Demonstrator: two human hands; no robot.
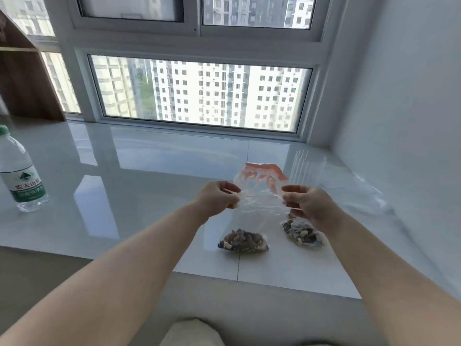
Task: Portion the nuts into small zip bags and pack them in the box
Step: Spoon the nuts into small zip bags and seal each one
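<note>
Plastic, thin and clear, makes up the zip bag (259, 208) that the person holds up between both hands above the glossy white sill (149, 171). The head view shows the left hand (218, 197) pinching the bag's left edge with curled fingers and thumb, and the right hand (305, 203) pinching its right edge the same way. The film is crinkled and slack between them, and a mixed heap of nuts (243, 239), brown and dark with a few pale pieces, sags at the bag's bottom, at or just above the sill; contact cannot be told. Beyond the hands an orange-red band (262, 169) rises at the top of the clear film; whether it belongs to this bag or to another behind it cannot be told.

A second bag of nuts (300, 232), also clear and lumpy, lies just right of the first, partly hidden by the right hand and wrist. Further right, a loose sheet or pile of clear plastic (349, 181) lies on the sill near the white wall (411, 96); its edges blur into the reflections.

At the far left stands an upright plastic water bottle (18, 173) with a green cap and a green and white label, well apart from the bags. A brown wooden shelf unit (25, 78) stands behind it. White-framed windows (199, 93) run along the back of the sill, showing tall pale apartment blocks. The sill's polished tiles mirror the window light.
</note>
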